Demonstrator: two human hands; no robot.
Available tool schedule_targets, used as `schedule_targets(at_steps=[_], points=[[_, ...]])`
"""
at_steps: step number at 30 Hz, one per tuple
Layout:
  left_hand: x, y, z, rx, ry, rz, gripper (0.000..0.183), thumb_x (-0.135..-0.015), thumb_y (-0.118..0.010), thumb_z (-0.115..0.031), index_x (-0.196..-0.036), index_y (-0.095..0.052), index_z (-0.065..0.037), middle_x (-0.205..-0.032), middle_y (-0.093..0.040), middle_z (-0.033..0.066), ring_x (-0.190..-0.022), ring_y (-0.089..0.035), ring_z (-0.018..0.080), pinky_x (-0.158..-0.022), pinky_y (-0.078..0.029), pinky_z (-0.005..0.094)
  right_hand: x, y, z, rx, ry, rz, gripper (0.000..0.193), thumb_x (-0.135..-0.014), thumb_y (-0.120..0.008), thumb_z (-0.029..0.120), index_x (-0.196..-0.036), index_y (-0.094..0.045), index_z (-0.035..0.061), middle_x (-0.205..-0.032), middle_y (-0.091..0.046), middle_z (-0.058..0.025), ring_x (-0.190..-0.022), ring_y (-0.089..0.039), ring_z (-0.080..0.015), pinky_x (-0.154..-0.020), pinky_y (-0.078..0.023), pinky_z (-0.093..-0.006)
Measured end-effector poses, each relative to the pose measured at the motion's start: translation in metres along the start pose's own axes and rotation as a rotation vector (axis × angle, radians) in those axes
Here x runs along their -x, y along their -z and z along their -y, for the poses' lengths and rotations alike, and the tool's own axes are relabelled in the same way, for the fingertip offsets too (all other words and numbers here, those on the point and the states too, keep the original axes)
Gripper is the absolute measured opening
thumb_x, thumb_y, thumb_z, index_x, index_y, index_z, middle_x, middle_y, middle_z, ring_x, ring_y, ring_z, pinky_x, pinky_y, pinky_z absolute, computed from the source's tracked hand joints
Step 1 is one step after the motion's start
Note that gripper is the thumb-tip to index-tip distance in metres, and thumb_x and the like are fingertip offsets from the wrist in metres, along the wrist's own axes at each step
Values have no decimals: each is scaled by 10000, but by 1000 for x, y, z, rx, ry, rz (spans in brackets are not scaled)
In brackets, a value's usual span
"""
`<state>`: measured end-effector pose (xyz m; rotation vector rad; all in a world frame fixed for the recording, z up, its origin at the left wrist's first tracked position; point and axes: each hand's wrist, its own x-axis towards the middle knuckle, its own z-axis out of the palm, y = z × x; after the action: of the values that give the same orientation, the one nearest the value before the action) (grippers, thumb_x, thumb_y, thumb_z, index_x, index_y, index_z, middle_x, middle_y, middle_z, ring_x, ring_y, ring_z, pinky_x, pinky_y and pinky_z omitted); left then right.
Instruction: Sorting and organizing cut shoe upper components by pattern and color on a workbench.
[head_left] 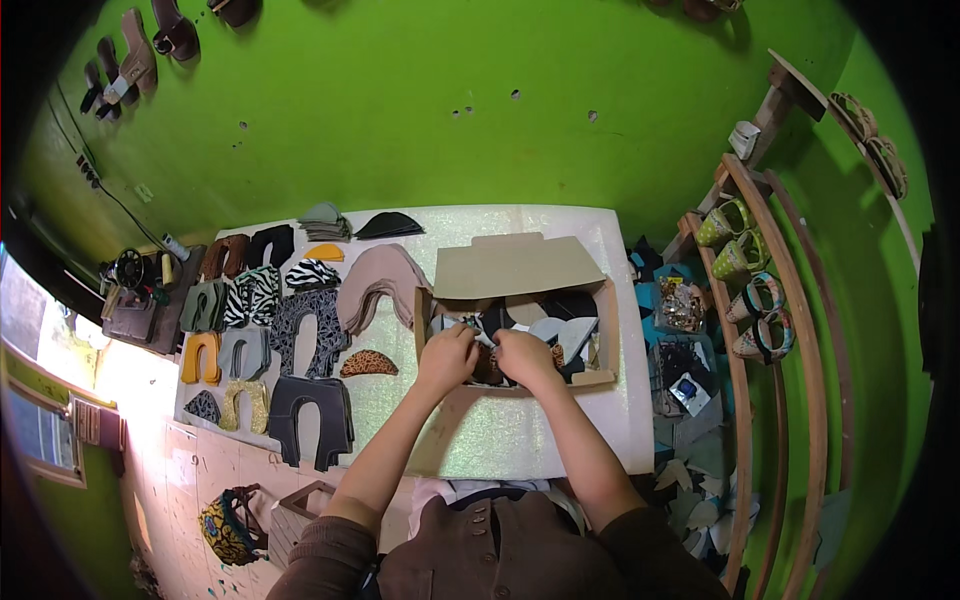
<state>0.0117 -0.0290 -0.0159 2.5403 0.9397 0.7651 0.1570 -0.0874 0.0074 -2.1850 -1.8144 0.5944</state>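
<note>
An open cardboard box (520, 266) stands on the table with its lid flap raised at the back. Inside it lies a jumble of cut shoe-upper pieces (575, 333) in grey, black, white and leopard print. Both my hands reach over the front of the box and into the pile. My left hand (448, 357) has its fingers curled in at small pieces on the left side. Close beside it, my right hand (524, 358) is bent inward, its fingertips down among light and brown pieces. What exactly the fingers pinch is hidden.
Stacks of U-shaped cut pieces (381, 283) cover the left of the pale table (430, 440), with a leopard half-moon piece (369, 363) near the box. A sewing machine (130, 270) stands far left. A wooden rack (790, 375) holding sandals (740, 254) and tubs of scraps stand right.
</note>
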Motion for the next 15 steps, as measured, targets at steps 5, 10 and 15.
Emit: schedule_targets(at_steps=[5,10,15], points=[[1,-5,5,-71,63,63,179,-740,-545,-151,-867,-584,-30,-841,-567,123,-805,-559,297,-705,-430,395,-32,-24,-3,253,-88,450,359,-751,-573,280,-1020,-594,44,-1000,-620,-131,-953,-590,-281,-793,-473,-387],[3,-5,-1,-100,72,79,188,-745,-543,-144,-893,-592,-39,-868,-571,115,-836,-553,296,-733,-419,393,-35,-54,-16,295,-38,322,415,-751,-589,274,-1087,-520,40,-1078,-585,-132,-978,-577,-271,-805,-468,-398],[6,-1,0,-19,143,96,201,-747,-540,-133,-911,-594,-30,-917,-576,122,-865,-553,300,-754,-431,385,-30,-48,-23,-5,-6,229,284,-756,-602,260,-951,-544,61,-956,-603,-140,-896,-579,-317,-740,-470,-400]])
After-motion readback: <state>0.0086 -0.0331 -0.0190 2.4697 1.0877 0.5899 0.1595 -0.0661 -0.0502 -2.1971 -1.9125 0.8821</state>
